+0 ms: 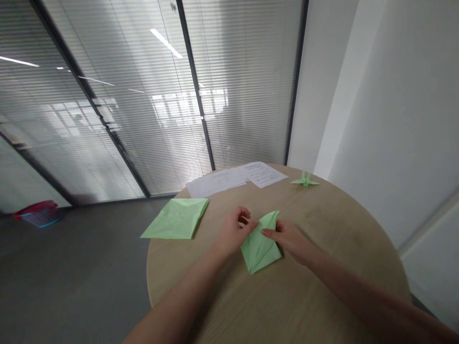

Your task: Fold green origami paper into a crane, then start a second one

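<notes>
A partly folded piece of light green paper (pixel 260 246) lies on the round wooden table (pixel 322 248). My left hand (pixel 234 229) pinches its upper left edge with curled fingers. My right hand (pixel 289 239) rests on its right side, fingertips pressed on the paper near the top. Both forearms reach in from the bottom of the view.
A stack of flat green paper sheets (pixel 177 219) hangs over the table's left edge. Two white printed sheets (pixel 236 179) lie at the far edge. A small finished green paper crane (pixel 305 180) stands at the far right. Glass walls with blinds are behind; a pink basket (pixel 38 212) sits on the floor.
</notes>
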A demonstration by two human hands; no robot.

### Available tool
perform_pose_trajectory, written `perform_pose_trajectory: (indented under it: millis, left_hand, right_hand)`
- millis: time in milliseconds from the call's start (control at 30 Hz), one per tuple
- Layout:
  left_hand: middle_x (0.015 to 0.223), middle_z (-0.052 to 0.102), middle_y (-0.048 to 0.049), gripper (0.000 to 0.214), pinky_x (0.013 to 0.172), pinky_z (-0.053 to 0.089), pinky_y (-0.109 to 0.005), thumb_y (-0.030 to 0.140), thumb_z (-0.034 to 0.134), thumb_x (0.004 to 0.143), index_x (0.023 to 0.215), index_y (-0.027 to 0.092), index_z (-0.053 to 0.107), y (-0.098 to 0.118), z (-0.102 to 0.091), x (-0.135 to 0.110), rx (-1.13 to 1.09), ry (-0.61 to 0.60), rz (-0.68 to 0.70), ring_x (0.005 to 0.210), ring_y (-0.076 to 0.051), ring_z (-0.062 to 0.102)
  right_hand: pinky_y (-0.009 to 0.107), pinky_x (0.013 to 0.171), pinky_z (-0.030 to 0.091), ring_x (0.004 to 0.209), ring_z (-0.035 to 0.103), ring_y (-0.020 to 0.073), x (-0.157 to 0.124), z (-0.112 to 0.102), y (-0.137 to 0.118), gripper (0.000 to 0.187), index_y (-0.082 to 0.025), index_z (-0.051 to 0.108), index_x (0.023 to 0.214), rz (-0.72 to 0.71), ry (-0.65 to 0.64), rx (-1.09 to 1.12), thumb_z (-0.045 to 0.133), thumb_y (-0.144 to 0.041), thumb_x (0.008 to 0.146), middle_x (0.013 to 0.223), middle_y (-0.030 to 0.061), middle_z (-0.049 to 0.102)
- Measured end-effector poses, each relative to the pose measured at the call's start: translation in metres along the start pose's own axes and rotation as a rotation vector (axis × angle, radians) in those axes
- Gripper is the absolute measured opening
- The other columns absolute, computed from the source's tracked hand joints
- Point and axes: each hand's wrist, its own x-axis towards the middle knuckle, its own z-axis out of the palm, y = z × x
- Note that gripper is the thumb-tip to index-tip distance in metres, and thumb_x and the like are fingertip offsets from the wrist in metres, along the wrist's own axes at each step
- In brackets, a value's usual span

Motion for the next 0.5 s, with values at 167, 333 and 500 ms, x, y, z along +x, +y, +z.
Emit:
perform_pose_trajectory:
  millis: [167, 333, 500]
  left_hand:
    - [0.08, 0.071, -0.0043, 0.034, 0.068, 0.05, -0.031, 0.046, 0.075, 0.072, 0.086, 0.015, 0.07, -0.013, 0.007, 0.001, -0.231, -0.316, -0.275, 0.072, -0.018, 0.064]
    - [0.085, 0.075, -0.0065, 0.037, 0.072, 0.051, -0.034, 0.043, 0.081, 0.066, 0.09, 0.016, 0.074, -0.017, 0.014, -0.002, -0.453, -0.302, -0.395, 0.077, -0.021, 0.068]
    - [0.091, 0.075, -0.0078, 0.036, 0.077, 0.052, -0.034, 0.041, 0.081, 0.067, 0.092, 0.016, 0.075, -0.015, 0.017, -0.004, -0.567, -0.311, -0.413, 0.08, -0.021, 0.068]
  right_hand:
    - [0.039, 0.076, 0.056, 0.082, 0.071, 0.0266, 0.003, -0.006, 0.0, 0.032, -0.018, 0.074, 0.091, -0.026, 0.155, -0.039, 0.078, -0.043, 0.072, 0.093, 0.0092, 0.077]
    - [0.039, 0.071, 0.056, 0.079, 0.071, 0.0278, 0.005, -0.011, 0.001, 0.032, -0.017, 0.073, 0.09, -0.014, 0.245, -0.043, 0.076, -0.044, 0.073, 0.088, 0.0095, 0.077]
    - [0.043, 0.077, 0.056, 0.09, 0.07, 0.0313, 0.005, -0.016, 0.005, 0.034, -0.022, 0.071, 0.097, -0.105, 0.303, -0.049, 0.072, -0.049, 0.078, 0.098, 0.0099, 0.076]
